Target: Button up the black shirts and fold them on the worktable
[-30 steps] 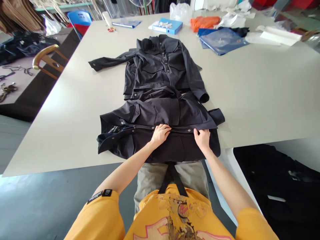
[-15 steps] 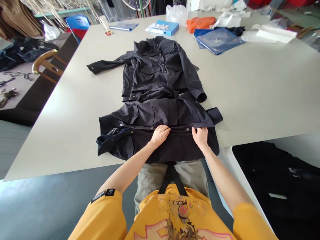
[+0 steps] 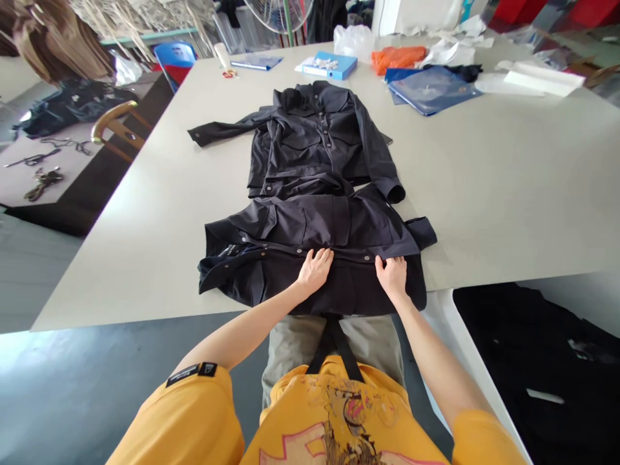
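A dark jacket (image 3: 320, 223) with snap buttons lies sideways along the table's near edge, its collar to the left. My left hand (image 3: 316, 267) rests on its button edge near the middle, fingers close together over the placket. Further right, my right hand (image 3: 392, 274) pinches the same edge near the hem, thumb beside the last visible snap. A second dark jacket (image 3: 317, 132) lies beyond it, front up, one sleeve stretched out left and the other bent down on the right.
On the pale table (image 3: 484, 187), blue folders (image 3: 431, 90), an orange bag (image 3: 397, 59), a blue box (image 3: 334, 66) and small scissors (image 3: 230, 74) lie at the far side. A wooden chair (image 3: 116, 126) stands left. Dark cloth (image 3: 537, 361) fills a bin at lower right.
The camera view has shifted, so the table and jackets appear further right. Both hands stay on the near jacket's button edge, almost unmoved along it.
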Available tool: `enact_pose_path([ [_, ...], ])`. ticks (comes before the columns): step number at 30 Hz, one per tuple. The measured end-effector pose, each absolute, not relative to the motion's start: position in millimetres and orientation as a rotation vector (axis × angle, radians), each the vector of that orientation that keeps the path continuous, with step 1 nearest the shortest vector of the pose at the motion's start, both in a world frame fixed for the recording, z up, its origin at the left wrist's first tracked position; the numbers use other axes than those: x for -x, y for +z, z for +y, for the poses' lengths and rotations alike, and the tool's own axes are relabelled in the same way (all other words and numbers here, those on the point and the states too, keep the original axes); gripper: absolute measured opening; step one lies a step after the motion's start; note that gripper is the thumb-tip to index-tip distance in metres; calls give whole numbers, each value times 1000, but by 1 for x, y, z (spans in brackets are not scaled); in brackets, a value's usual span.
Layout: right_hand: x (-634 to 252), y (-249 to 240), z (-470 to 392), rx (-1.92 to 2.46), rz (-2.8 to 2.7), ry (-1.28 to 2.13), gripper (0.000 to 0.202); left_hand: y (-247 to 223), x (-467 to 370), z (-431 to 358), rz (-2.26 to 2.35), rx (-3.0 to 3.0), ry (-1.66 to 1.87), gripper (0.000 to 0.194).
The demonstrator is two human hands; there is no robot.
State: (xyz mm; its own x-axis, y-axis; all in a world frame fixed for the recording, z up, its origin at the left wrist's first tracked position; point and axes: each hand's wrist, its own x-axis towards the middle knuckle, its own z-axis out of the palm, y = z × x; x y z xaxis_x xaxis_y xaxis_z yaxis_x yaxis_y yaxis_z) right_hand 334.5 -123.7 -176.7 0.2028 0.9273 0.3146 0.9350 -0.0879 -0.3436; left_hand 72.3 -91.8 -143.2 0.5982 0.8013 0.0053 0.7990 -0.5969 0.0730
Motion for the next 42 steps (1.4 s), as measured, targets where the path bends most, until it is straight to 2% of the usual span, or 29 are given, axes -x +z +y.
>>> enact_pose_path([
  [10,-336,-168,-133,1965,-1588,91,43,-127,-79,-114,1413,-2827,-43,61],
  [16,-339,-132,-148,1853,-1266,52,47,-124,-89,-115,1421,-2829,-14,47],
  [23,-293,-94,-112,1620,-1637,247,39,-132,-79,-117,1451,-2767,167,60],
  [26,-255,-98,-74,1613,-1728,385,32,-135,-78,-121,1489,-2737,177,64],
  [30,-204,-111,-31,1611,-1790,523,30,-138,-79,-123,1521,-2709,230,59],
  [36,-157,-132,-14,1534,-1813,621,28,-151,-77,-124,1582,-2629,305,50],
  [42,-157,-149,-16,1522,-1691,797,46,-153,-73,-125,1531,-2578,407,39],
])
